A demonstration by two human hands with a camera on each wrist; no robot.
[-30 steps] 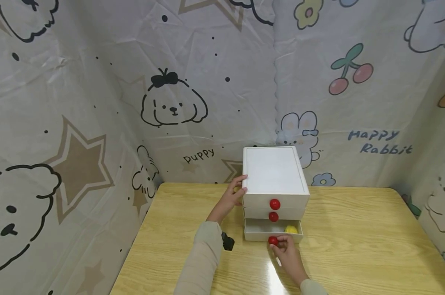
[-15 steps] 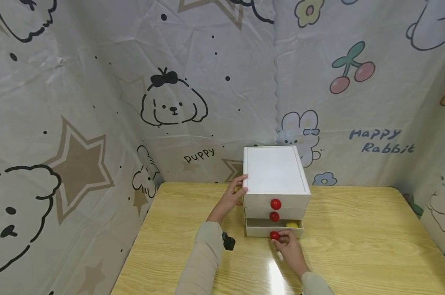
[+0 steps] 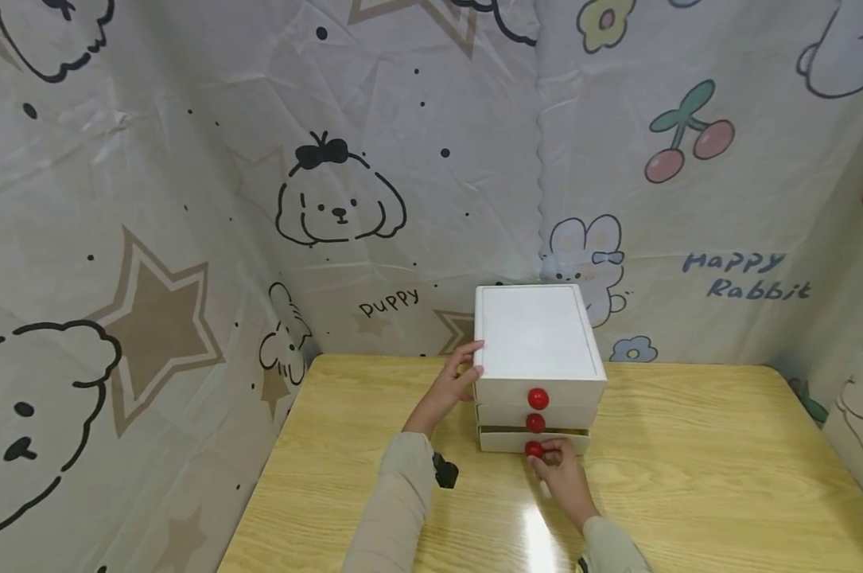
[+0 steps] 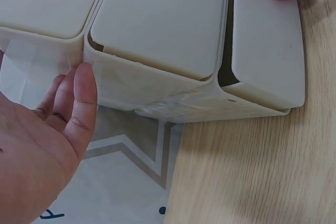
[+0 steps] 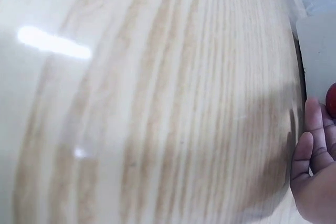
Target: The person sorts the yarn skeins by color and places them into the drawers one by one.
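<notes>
A small white drawer cabinet [image 3: 534,330] with three stacked drawers stands on the table, a red round knob on each. My right hand [image 3: 565,477] pinches the bottom drawer's red knob [image 3: 534,450]. That bottom drawer [image 3: 499,442] sticks out slightly, a narrow dark gap above its front. Against the cabinet's left side rests my left hand [image 3: 447,391], its fingers extended along the wall and upper edge. The left wrist view shows these fingers [image 4: 84,100] touching the cabinet's side wall. In the right wrist view, my right hand [image 5: 317,177] shows only at the right edge. The drawer's inside is hidden.
The cabinet stands on a wood-grain table [image 3: 696,469]. Behind and beside it hangs a pale cloth [image 3: 374,263] with cartoon prints, close to the cabinet's back. A small black object [image 3: 445,470] sits at the left wrist.
My right hand has pushed the bottom drawer inward, nearly shut. The yellow thing inside it has gone out of sight. My left hand has stayed at the cabinet's side.
</notes>
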